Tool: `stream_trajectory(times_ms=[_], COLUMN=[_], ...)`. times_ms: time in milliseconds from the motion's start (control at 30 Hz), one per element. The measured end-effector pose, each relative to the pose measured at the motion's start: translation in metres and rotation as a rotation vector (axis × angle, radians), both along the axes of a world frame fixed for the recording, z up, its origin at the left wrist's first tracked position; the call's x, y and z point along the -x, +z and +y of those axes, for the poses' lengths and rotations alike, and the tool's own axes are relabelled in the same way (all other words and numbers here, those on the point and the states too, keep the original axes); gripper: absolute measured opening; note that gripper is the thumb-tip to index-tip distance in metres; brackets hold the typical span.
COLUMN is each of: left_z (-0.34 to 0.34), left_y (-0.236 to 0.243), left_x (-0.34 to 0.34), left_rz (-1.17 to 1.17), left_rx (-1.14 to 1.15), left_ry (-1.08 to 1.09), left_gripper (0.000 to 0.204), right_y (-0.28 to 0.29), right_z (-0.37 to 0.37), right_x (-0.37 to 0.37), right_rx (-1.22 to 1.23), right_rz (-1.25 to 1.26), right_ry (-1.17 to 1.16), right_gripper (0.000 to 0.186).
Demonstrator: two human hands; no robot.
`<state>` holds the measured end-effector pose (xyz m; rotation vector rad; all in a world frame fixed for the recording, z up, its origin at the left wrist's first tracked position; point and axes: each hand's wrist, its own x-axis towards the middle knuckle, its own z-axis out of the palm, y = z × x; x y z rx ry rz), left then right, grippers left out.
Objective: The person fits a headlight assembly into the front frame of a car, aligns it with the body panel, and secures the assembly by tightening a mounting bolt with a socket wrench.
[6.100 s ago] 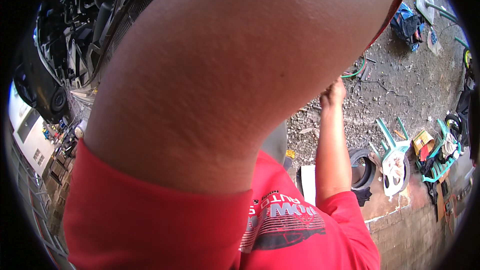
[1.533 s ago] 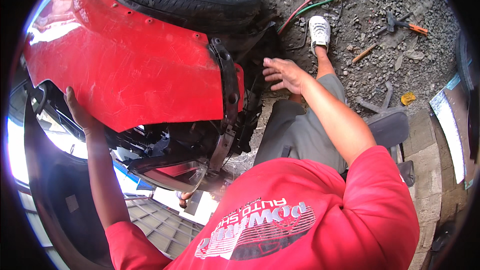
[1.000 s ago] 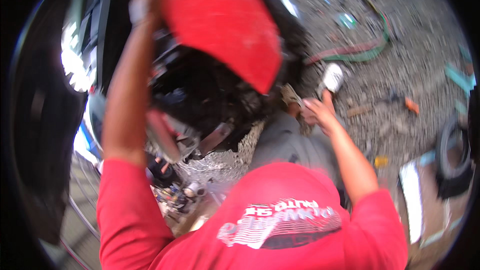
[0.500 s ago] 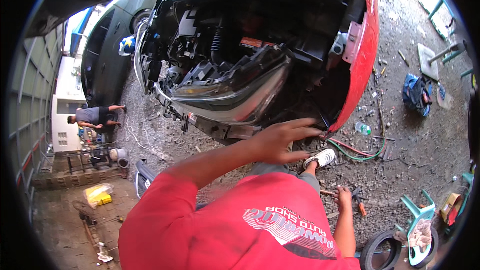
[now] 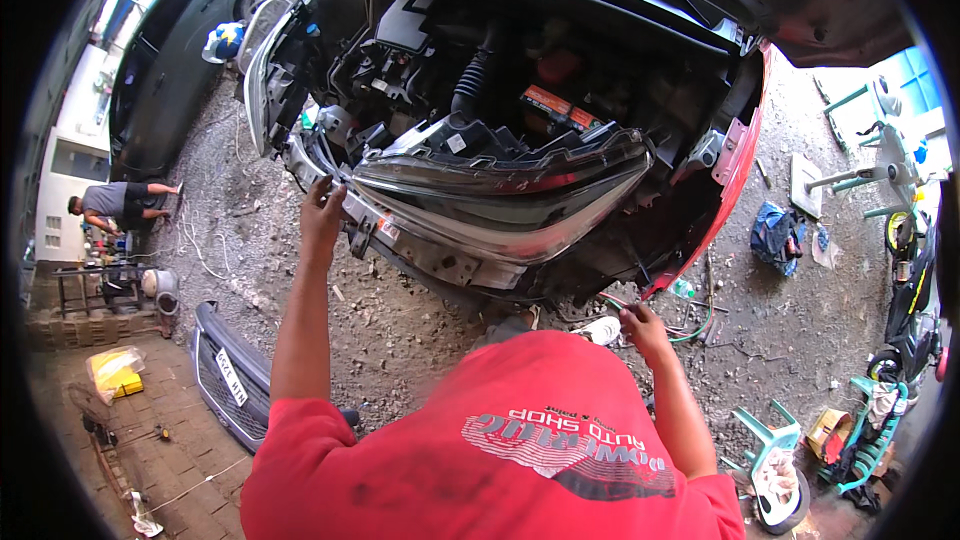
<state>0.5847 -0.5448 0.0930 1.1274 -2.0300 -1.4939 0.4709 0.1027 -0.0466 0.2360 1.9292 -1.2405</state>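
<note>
My left hand (image 5: pixel 322 218) reaches up to the front edge of an open engine bay, its fingers a little apart at the inner end of a large headlight (image 5: pixel 545 215). Its fingertips meet the metal front crossmember (image 5: pixel 425 252) there; whether they press on the headlight too I cannot tell. The headlight lies tilted across the front corner of the car. Low on the right, my right hand (image 5: pixel 648 330) is closed near the lower end of the red fender (image 5: pixel 738 185). What its fingers hold is too small to make out.
A detached grille (image 5: pixel 228 380) lies at left on the paving. Beyond it, a person (image 5: pixel 125 205) bends near a dark car (image 5: pixel 165 70). At right are a blue bag (image 5: pixel 778 238), green hose (image 5: pixel 700 328) and a plastic chair (image 5: pixel 775 435). The battery (image 5: pixel 558 105) sits behind the headlight.
My left hand has swung from the headlight's lower right side to its inner left end. My right hand has come up and forward toward the fender. The view has shifted.
</note>
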Motion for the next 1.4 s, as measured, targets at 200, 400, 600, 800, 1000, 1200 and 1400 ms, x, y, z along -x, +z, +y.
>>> stream_trajectory(times_ms=[200, 400, 600, 800, 1000, 1200, 1400], left_z=[-0.077, -0.121, -0.107, -0.087, -0.083, -0.091, -0.080], left_y=[-0.063, -0.116, -0.132, -0.109, -0.099, -0.110, -0.112], left_x=[0.003, 0.012, 0.062, 0.075, 0.066, 0.058, 0.060], left_rz=[-0.113, -0.062, 0.000, 0.134, 0.223, 0.209, 0.231], left_rx=[-0.311, -0.480, -0.592, -0.965, -0.959, -0.915, -0.847], left_ry=[0.105, 0.100, -0.056, -0.155, -0.133, -0.083, -0.079], left_gripper=[0.079, 0.108, 0.109, 0.073, 0.052, 0.052, 0.061], right_y=[0.092, 0.120, 0.106, 0.104, 0.102, 0.105, 0.105], right_z=[-0.080, -0.145, -0.171, -0.185, -0.183, -0.180, -0.170], right_x=[0.053, 0.099, 0.123, 0.124, 0.146, 0.145, 0.143], right_rx=[0.084, 0.231, 0.207, 0.285, 0.370, 0.406, 0.390], right_rz=[0.059, 0.068, 0.054, 0.031, -0.010, 0.012, 0.014], right_ry=[-0.071, -0.148, -0.221, -0.344, -0.384, -0.359, -0.359], right_gripper=[0.050, 0.088, 0.095, 0.081, 0.082, 0.084, 0.086])
